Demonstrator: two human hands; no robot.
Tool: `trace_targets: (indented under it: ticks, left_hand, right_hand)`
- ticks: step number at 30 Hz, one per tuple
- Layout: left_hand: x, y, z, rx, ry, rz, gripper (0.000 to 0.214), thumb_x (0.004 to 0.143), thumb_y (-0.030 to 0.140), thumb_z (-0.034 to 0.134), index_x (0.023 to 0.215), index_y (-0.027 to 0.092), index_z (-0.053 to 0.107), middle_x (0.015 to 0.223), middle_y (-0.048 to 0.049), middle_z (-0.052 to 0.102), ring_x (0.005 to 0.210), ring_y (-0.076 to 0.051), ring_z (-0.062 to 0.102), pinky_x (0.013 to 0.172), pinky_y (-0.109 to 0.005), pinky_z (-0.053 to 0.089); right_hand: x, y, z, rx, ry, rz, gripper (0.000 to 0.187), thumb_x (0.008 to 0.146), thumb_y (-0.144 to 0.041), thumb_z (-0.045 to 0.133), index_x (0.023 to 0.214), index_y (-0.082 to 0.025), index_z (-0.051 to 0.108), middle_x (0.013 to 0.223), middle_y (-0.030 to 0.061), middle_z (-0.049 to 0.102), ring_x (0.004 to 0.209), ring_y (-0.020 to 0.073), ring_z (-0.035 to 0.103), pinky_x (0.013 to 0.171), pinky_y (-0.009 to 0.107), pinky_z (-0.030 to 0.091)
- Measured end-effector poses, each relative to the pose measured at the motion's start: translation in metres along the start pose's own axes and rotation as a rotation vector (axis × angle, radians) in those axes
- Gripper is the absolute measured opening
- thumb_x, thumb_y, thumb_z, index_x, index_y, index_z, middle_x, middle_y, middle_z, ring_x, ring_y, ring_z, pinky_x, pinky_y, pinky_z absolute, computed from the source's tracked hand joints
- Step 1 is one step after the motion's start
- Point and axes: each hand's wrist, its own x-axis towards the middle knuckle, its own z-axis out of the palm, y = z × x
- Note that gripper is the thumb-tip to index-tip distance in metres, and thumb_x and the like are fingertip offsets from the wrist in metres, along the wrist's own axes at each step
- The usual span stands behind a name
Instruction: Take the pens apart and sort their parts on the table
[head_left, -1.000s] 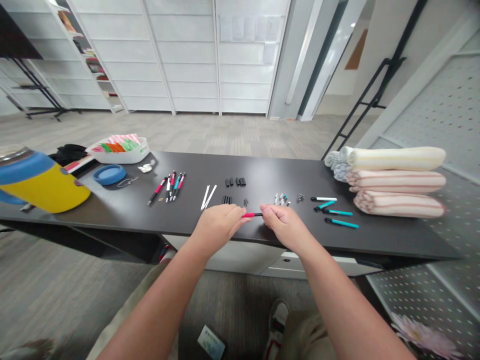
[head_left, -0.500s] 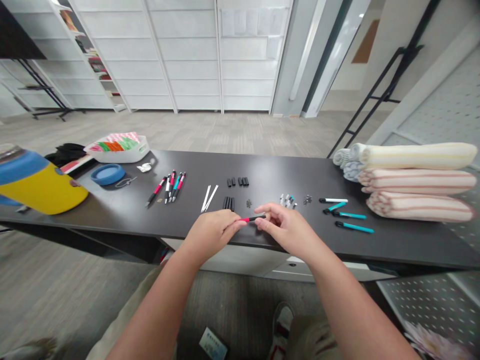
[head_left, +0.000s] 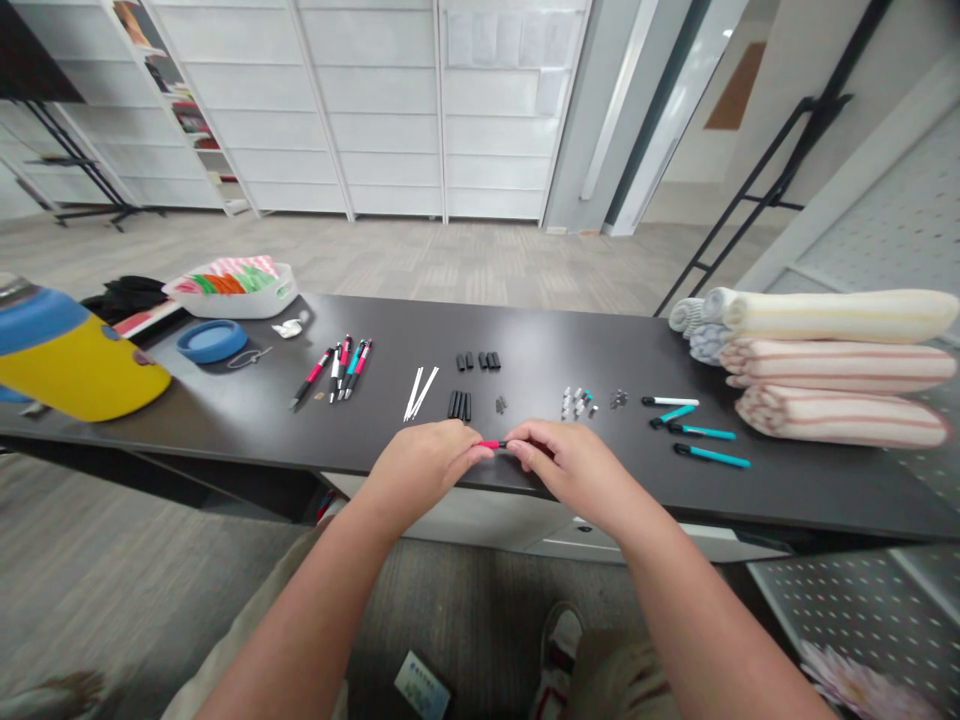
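Note:
My left hand [head_left: 427, 462] and my right hand [head_left: 566, 462] meet over the near edge of the dark table [head_left: 225, 420], both pinched on a red pen [head_left: 492, 444] held level between them. Only a short red stretch of the pen shows between the fingertips. Just beyond the hands lie black pen grips [head_left: 459, 405], small springs [head_left: 500, 404], white refills [head_left: 418, 392] and a cluster of small pen tips [head_left: 577, 402]. Finished red and teal pens [head_left: 339, 368] lie to the left, teal pen barrels [head_left: 694, 430] to the right.
Folded striped towels [head_left: 832, 365] are stacked at the table's right end. At the left are a yellow and blue container [head_left: 71, 362], a blue lid [head_left: 212, 340] and a white basket [head_left: 234, 290] of coloured items. More black caps [head_left: 478, 361] lie further back.
My right hand has closed in on the pen from an open-fingered pose, and the two hands have come closer together, covering more of the pen.

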Motion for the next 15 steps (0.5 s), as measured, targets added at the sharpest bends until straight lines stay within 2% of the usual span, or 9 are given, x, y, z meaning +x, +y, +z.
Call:
trace_targets:
  ticks: [2, 4, 6, 9, 15]
  left_hand:
    - [0.0001, -0.0005, 0.0011, -0.003, 0.006, 0.005, 0.041, 0.112, 0.046, 0.041, 0.100, 0.020, 0.070, 0.094, -0.0040, 0.073, 0.087, -0.020, 0.070, 0.074, -0.029, 0.046]
    - [0.0000, -0.0015, 0.0028, -0.012, 0.022, 0.013, 0.041, 0.112, 0.046, 0.041, 0.102, 0.020, 0.071, 0.095, -0.0044, 0.073, 0.087, -0.020, 0.070, 0.075, -0.029, 0.047]
    - [-0.0002, -0.0025, 0.0043, -0.016, 0.033, 0.023, 0.041, 0.112, 0.046, 0.041, 0.103, 0.020, 0.071, 0.095, -0.0048, 0.074, 0.088, -0.020, 0.070, 0.076, -0.029, 0.047]
    - [0.0000, -0.0030, 0.0040, -0.027, 0.027, 0.029, 0.042, 0.111, 0.047, 0.042, 0.102, 0.020, 0.072, 0.094, -0.0047, 0.074, 0.087, -0.020, 0.069, 0.076, -0.028, 0.048]
    - [0.0025, -0.0029, -0.0022, -0.153, -0.007, 0.022, 0.036, 0.111, 0.044, 0.046, 0.103, 0.022, 0.074, 0.098, -0.0031, 0.076, 0.090, -0.019, 0.071, 0.081, -0.028, 0.049]
  right_hand:
    - [-0.0003, -0.0007, 0.0008, -0.006, 0.016, 0.016, 0.014, 0.102, -0.034, 0.062, 0.104, -0.025, 0.072, 0.087, -0.0003, 0.076, 0.074, 0.0162, 0.065, 0.069, 0.027, 0.043]
    - [-0.0008, -0.0010, 0.0020, -0.020, 0.032, 0.037, 0.018, 0.100, -0.036, 0.065, 0.113, -0.025, 0.071, 0.090, 0.0003, 0.077, 0.073, 0.0170, 0.066, 0.068, 0.028, 0.044]
    - [-0.0010, -0.0007, 0.0032, -0.038, 0.028, 0.001, 0.021, 0.103, -0.038, 0.061, 0.116, -0.026, 0.072, 0.097, 0.0024, 0.079, 0.081, 0.0188, 0.069, 0.073, 0.029, 0.046]
    - [-0.0006, 0.0009, 0.0041, -0.047, 0.018, -0.094, 0.025, 0.107, -0.035, 0.053, 0.106, -0.025, 0.075, 0.103, 0.0042, 0.079, 0.092, 0.0200, 0.071, 0.080, 0.030, 0.048]
    - [0.0001, 0.0035, 0.0033, -0.027, 0.070, -0.135, 0.018, 0.105, -0.032, 0.059, 0.103, -0.024, 0.076, 0.099, 0.0039, 0.078, 0.091, 0.0191, 0.070, 0.082, 0.029, 0.049]
